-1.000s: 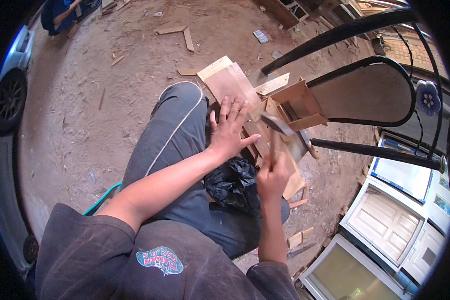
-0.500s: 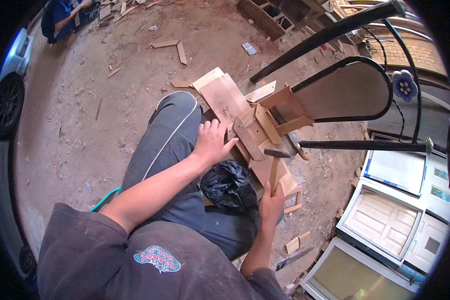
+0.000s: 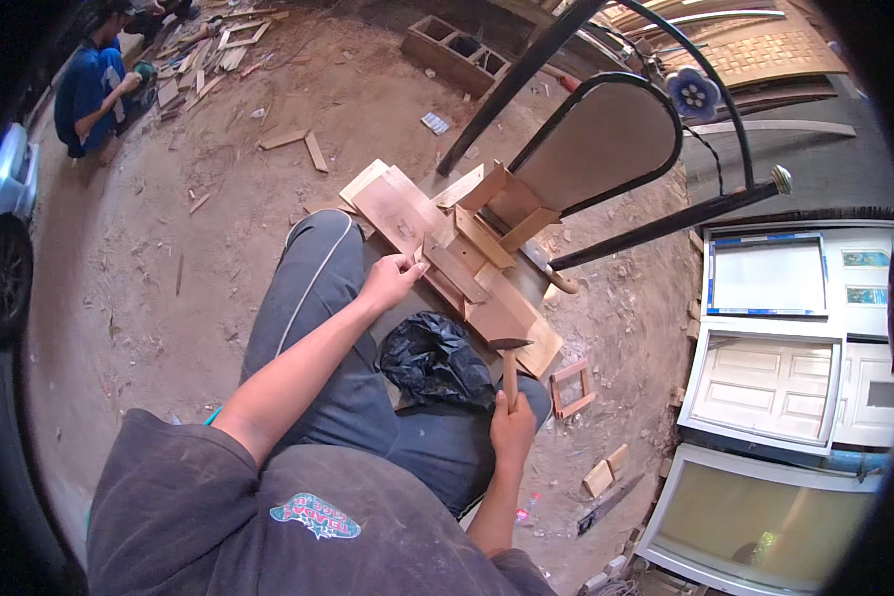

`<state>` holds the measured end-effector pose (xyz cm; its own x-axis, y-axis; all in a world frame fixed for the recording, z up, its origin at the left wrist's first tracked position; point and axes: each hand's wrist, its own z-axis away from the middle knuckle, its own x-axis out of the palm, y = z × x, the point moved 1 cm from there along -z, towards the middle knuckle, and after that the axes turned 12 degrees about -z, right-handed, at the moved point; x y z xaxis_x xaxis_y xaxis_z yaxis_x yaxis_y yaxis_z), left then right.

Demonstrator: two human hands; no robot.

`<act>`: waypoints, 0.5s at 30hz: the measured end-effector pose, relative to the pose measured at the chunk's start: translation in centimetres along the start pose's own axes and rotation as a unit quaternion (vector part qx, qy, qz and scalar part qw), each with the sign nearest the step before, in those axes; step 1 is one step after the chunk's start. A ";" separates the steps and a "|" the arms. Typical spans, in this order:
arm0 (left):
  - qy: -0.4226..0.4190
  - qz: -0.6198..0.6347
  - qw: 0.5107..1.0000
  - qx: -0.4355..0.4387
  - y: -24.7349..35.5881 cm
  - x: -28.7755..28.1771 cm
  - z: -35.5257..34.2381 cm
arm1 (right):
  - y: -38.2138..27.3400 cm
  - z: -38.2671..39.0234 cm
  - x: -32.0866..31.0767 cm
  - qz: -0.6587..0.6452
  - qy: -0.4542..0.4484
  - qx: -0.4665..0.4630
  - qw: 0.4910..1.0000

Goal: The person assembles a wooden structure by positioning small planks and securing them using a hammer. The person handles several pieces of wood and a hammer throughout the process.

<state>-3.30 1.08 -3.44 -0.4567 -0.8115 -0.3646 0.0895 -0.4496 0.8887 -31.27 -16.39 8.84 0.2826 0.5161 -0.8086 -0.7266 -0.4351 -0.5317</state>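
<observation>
The hammer (image 3: 510,373) has come away from the wood strip (image 3: 454,272) to its five o'clock, and the right hand (image 3: 513,427) holds it tight, pointing it to twelve. The left hand (image 3: 391,282), more spread before, now curls by the strip's ten o'clock end; I can't tell if it pinches anything.

From where I stand, the person's left arm (image 3: 313,363) reaches forward across the left thigh (image 3: 313,298), the left hand (image 3: 389,281) bent at the fingers with the thumb drawn toward the forefinger, though I can't make out how tightly they meet. The right arm (image 3: 497,502) runs nearly straight ahead, wrist almost in line, the right hand (image 3: 513,429) curled into a firm fist, thumb pointing forward. Both knees are bent.
</observation>
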 end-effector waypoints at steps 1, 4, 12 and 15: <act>-0.011 0.011 1.000 -0.001 0.0 0.1 -0.1 | 0.0 0.1 0.1 0.005 -0.002 -0.002 1.000; -0.057 0.052 0.997 -0.029 0.0 0.3 -0.5 | -0.5 0.4 0.4 0.036 -0.009 0.005 0.999; -0.148 0.144 0.975 -0.082 0.1 0.4 -1.5 | -1.6 0.6 0.8 0.104 -0.017 -0.013 0.994; -0.169 0.198 0.962 -0.086 0.1 0.4 -1.5 | -1.5 0.7 1.0 0.124 -0.014 -0.014 0.992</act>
<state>-2.18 0.15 -3.94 -0.6157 -0.7771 0.1304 0.4474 -0.2084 0.8697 -30.34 -14.71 9.01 0.0797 0.4106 -0.9083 -0.7535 -0.5717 -0.3245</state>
